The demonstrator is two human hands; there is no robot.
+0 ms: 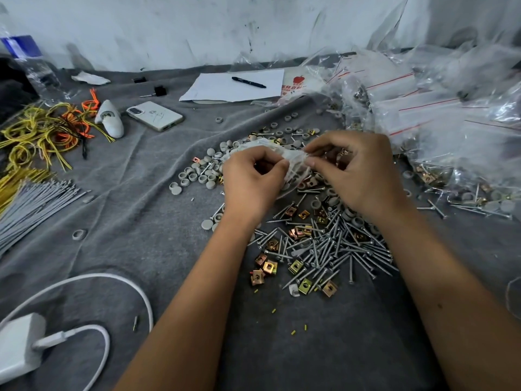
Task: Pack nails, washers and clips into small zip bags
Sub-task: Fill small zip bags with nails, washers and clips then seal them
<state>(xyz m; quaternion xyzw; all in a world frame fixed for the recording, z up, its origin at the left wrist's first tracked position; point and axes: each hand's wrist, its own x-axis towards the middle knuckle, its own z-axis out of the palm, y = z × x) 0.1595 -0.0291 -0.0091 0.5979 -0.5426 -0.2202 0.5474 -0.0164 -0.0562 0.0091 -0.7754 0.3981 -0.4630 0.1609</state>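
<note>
Red apple logo, partly readable red Chinese print on plastic bag (296, 86).

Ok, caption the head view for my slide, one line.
Both hands, left and right, pinch a small clear zip bag above loose nails, clips and grey washers.

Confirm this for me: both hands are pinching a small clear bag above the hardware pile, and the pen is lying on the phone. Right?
Not quite. The left hand and right hand do pinch the small clear bag above the pile, but the head view shows the pen lying on the sheet of paper, not on the phone.
</note>
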